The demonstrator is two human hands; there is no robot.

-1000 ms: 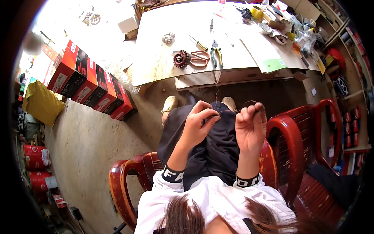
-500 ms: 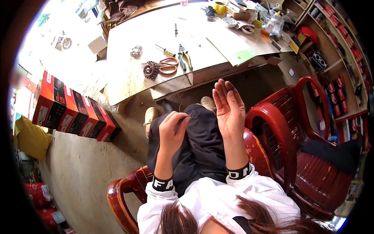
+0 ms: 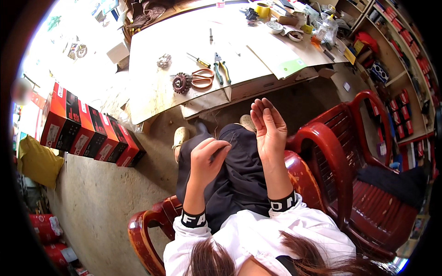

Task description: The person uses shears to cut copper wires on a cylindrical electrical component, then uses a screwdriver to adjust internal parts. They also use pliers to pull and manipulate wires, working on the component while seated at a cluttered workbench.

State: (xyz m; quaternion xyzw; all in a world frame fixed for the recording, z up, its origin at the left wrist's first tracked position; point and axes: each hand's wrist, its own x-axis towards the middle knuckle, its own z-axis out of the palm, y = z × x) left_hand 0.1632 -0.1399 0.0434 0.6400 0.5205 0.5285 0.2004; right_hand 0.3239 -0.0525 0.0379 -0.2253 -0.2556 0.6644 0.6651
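Above my lap, my left hand (image 3: 208,158) is closed in a pinch, thumb against the fingertips. A thin wire-like strand (image 3: 216,120) shows just beyond these fingertips and seems to run from them; its ends are too fine to follow. Facing it, my right hand (image 3: 268,126) is raised with fingers extended and palm turned inward, visibly holding nothing. On the table ahead lie a round, toothed dark-red part (image 3: 182,83), scissors with brown-orange handles (image 3: 203,78), pliers (image 3: 221,69), a yellow-handled screwdriver (image 3: 200,60) and a small tangled bundle (image 3: 164,60).
The white table (image 3: 184,41) stands ahead, with papers (image 3: 281,62) and clutter at its far right. Red and black boxes (image 3: 87,131) are stacked at left. A dark-red wooden chair (image 3: 363,193) sits at right, beside shelves (image 3: 400,69).
My left hand has shifted slightly right and lower in the picture, still pinching. The right hand's fingers have dipped and curled slightly. The whole scene has moved a little with the head.
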